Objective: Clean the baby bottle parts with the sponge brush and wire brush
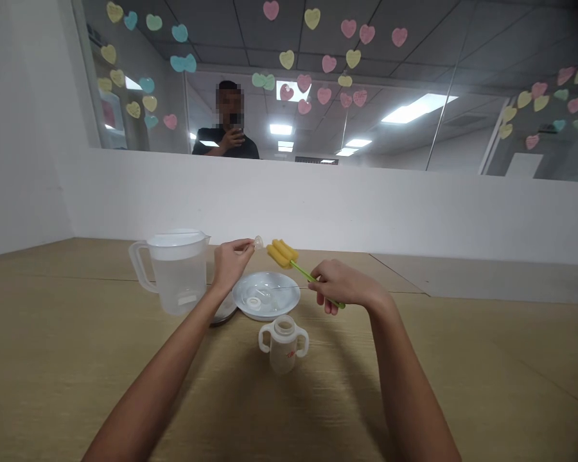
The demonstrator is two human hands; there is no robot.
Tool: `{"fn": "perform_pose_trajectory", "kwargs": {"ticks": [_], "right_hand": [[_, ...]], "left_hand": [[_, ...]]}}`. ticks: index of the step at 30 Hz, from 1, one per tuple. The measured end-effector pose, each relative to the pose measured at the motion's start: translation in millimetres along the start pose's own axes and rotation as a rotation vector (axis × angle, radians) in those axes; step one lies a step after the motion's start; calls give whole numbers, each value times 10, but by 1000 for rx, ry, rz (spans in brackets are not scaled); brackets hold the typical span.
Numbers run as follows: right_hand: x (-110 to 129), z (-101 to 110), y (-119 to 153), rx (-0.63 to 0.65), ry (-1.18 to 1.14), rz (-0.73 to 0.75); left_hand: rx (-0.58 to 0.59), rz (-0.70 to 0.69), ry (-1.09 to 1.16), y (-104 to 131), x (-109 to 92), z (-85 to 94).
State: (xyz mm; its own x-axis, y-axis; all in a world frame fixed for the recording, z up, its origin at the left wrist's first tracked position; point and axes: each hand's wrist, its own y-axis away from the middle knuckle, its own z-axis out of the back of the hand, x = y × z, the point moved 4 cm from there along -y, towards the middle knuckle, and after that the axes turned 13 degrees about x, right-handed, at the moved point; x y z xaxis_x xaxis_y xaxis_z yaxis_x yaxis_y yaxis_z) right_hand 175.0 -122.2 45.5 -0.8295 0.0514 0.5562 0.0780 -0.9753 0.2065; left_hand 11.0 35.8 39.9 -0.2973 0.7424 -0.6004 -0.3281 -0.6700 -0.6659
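Note:
Pinched in my left hand [234,260] is a small clear bottle nipple [258,242]. My right hand [340,283] is closed round the green handle [304,272] of a bottle brush, whose yellow sponge head [282,253] points left at the nipple, with a small gap between them. Below both hands stands a pale shallow bowl [289,304] holding some water and a white ring-shaped piece [253,303]. In front of the bowl a two-handled baby bottle [283,350] stands upright with its top off.
A lidded plastic pitcher [180,276] stands left of my left hand. Partly behind my left forearm lies a round dark-rimmed dish [225,311]. A white wall [270,199] with a window bounds the table [462,372]; a person [228,138] shows in the glass.

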Motion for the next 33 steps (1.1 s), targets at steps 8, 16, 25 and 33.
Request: {"fn": "perform_pose_trajectory", "kwargs": {"ticks": [8,16,25,33], "right_hand": [[29,-20,-169,-75,31,82],[29,-32,-196,-72,74,78],[73,-21,-90,-44,109,73],[97,-10,-13,-75,145,67]], "left_hand": [[194,-107,114,67,-188,-198],[287,-79,53,141,-261,-305],[185,-77,-246,84,-159,-158],[181,-124,-214,89,-198,-111]]}}
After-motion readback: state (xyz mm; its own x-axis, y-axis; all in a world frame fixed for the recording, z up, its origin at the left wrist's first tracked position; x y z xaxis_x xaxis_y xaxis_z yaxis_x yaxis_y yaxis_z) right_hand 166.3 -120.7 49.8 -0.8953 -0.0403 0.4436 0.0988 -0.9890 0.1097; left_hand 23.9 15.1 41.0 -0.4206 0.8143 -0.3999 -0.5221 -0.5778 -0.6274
